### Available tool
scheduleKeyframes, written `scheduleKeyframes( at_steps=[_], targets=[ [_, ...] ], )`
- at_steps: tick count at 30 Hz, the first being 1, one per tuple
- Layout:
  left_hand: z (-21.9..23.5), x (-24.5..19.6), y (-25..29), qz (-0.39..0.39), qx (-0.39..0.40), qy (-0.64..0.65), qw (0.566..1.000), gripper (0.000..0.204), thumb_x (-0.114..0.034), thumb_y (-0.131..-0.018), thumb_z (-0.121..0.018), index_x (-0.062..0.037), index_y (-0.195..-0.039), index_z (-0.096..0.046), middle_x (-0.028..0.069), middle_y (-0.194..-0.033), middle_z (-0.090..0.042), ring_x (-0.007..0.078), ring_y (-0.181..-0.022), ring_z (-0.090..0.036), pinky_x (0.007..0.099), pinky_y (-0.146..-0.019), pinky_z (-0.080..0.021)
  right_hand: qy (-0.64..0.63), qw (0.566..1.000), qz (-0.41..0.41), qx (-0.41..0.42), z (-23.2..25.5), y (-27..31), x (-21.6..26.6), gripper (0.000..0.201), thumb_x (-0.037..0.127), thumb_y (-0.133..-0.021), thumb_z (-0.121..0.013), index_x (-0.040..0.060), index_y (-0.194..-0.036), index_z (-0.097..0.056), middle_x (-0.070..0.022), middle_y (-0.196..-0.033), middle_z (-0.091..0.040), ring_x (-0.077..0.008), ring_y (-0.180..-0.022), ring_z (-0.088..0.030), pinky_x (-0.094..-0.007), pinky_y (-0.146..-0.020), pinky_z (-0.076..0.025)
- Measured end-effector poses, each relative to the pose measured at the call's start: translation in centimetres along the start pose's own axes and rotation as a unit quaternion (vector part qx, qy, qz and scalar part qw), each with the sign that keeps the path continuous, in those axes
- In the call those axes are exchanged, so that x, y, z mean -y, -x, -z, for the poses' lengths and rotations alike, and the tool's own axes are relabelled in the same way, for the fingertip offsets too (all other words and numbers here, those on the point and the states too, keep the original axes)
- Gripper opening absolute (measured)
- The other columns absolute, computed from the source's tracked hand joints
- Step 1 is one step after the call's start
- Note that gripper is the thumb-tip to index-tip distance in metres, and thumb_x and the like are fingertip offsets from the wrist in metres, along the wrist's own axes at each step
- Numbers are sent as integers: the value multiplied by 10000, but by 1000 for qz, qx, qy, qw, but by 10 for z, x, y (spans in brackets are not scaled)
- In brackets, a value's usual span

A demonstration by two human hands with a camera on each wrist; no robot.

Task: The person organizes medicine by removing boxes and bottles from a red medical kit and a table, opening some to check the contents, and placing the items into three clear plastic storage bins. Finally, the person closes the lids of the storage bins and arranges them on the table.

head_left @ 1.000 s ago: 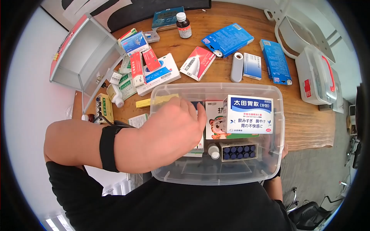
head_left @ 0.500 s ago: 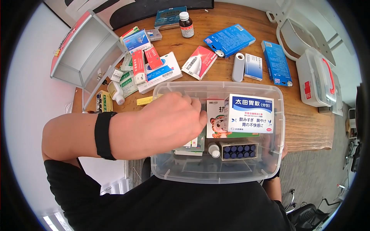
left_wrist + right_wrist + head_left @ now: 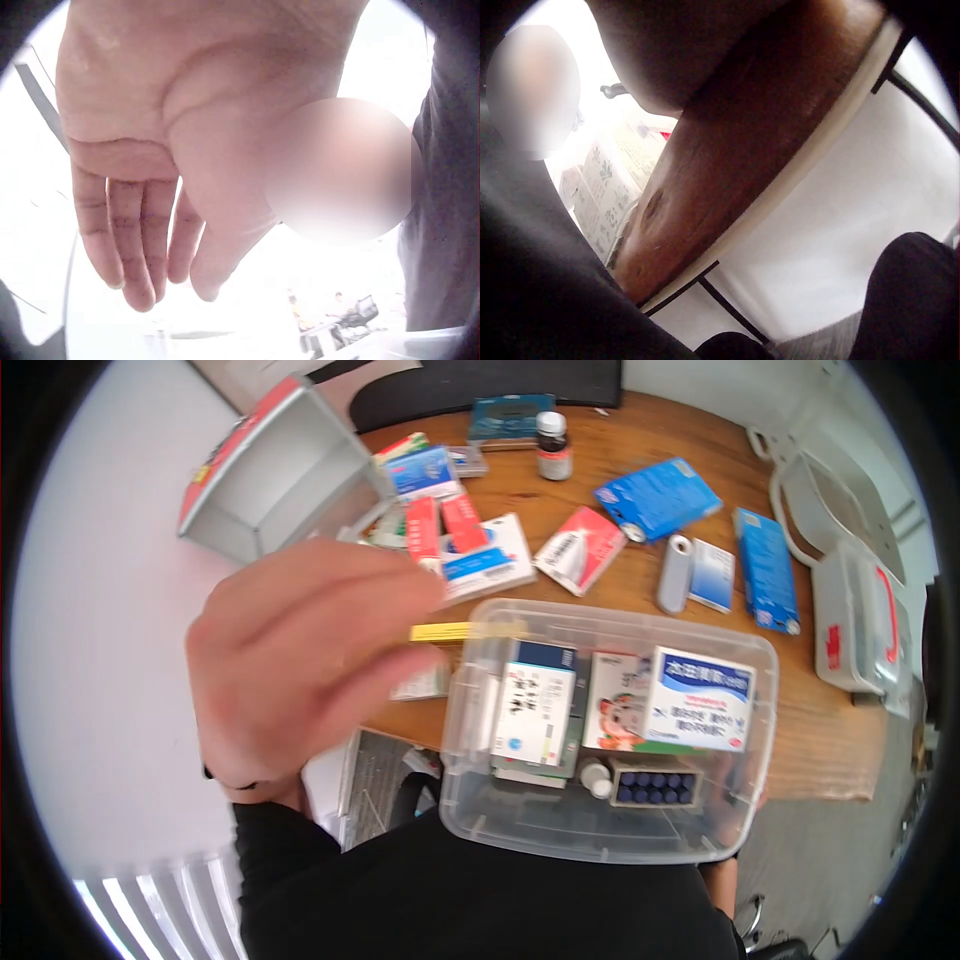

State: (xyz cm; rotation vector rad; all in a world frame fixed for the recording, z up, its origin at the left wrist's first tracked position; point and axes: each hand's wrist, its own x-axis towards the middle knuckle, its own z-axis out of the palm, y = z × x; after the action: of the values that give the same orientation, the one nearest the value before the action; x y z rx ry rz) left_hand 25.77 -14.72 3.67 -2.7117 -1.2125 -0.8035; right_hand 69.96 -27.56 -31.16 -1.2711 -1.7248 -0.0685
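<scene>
My left hand (image 3: pixel 310 660) is raised, blurred, left of the clear plastic bin (image 3: pixel 590 842); in the left wrist view the hand (image 3: pixel 150 142) hangs with relaxed fingers and holds nothing. Inside the bin lie a white box with a dark blue end (image 3: pixel 533 705), a tiger-picture box (image 3: pixel 612 720), a blue-and-white box (image 3: pixel 700 700), a small white bottle (image 3: pixel 597 778) and a carton of dark-capped vials (image 3: pixel 655 788). Only a sliver of my right hand (image 3: pixel 764 796) shows at the bin's right side; its fingers are hidden.
Beyond the bin, the wooden table (image 3: pixel 700 470) bears medicine boxes, a brown bottle (image 3: pixel 554 448) and a grey device (image 3: pixel 675 575). An open metal-framed case (image 3: pixel 290 460) stands at the left, a lidded clear case (image 3: pixel 850 620) at the right. A yellow box (image 3: pixel 440 632) touches the view of the bin's left edge.
My left hand has come up and left out of the bin, empty, uncovering the white box with the dark blue end. The head view has shifted, so the bin appears lower and farther right.
</scene>
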Motion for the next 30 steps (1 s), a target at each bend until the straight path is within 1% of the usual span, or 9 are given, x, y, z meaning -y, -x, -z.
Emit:
scheduleKeyframes(
  at_steps=[1,3,5,7,10,14,16,19,30],
  targets=[
    [4,10,19,7,2,-16,1000,280,-24,-769,-900,5,-1030,-805,137,-987,-800,272,-862,-760,354,-761,-586,-19,1000,3,1,1,12,-10,394,163,-887,-824,-57,-1203,-738,-147,-812,-646,-318,-679,-652,-422,-604,-488],
    [-2,35,60,180,-82,65,978,260,-59,-787,-925,-12,-1011,-801,151,-984,-786,303,-853,-769,361,-736,-612,-45,999,8,10,16,42,-33,393,163,-887,-824,-56,-1203,-738,-148,-814,-647,-318,-679,-653,-422,-605,-489],
    [-18,46,89,221,10,44,974,304,-125,-809,-944,-17,-1048,-789,148,-1022,-787,330,-877,-768,387,-759,-621,-63,998,12,21,15,51,-42,393,163,-888,-823,-56,-1203,-739,-148,-815,-649,-318,-680,-654,-422,-606,-490],
    [-45,56,118,166,64,2,984,466,-198,-779,-964,-23,-1158,-757,134,-1124,-773,360,-986,-754,423,-825,-621,-75,997,17,32,13,51,-53,392,163,-888,-823,-55,-1203,-739,-149,-817,-650,-318,-681,-655,-422,-606,-491],
    [-70,53,137,203,114,-4,972,623,-255,-760,-967,-38,-1282,-705,137,-1224,-737,376,-1104,-718,450,-907,-603,-80,996,28,41,26,59,-59,390,163,-889,-823,-54,-1202,-740,-150,-819,-652,-318,-683,-657,-422,-608,-492],
    [-80,59,144,214,142,17,966,637,-258,-752,-956,-43,-1287,-685,134,-1212,-714,367,-1113,-697,472,-920,-583,-82,994,36,56,21,44,-56,388,163,-890,-822,-53,-1202,-741,-152,-822,-654,-318,-685,-659,-422,-609,-494],
    [-84,66,147,194,181,-15,964,576,-254,-760,-942,-51,-1237,-690,130,-1138,-709,367,-1064,-692,479,-884,-575,-86,993,40,69,22,43,-49,387,164,-891,-822,-52,-1202,-742,-153,-824,-655,-318,-686,-659,-422,-610,-494],
    [-84,72,146,209,213,-4,954,583,-245,-766,-945,-74,-1271,-708,145,-1157,-720,389,-1040,-699,466,-849,-576,-85,992,45,76,21,34,-42,386,164,-891,-821,-51,-1202,-742,-154,-826,-657,-318,-687,-661,-422,-611,-496],
    [-84,78,142,196,183,13,963,550,-287,-785,-939,-76,-1247,-727,137,-1137,-725,376,-1046,-708,447,-879,-585,-56,994,30,91,24,14,-18,381,164,-894,-819,-48,-1201,-745,-158,-834,-664,-318,-692,-666,-423,-615,-500]
  ],
)
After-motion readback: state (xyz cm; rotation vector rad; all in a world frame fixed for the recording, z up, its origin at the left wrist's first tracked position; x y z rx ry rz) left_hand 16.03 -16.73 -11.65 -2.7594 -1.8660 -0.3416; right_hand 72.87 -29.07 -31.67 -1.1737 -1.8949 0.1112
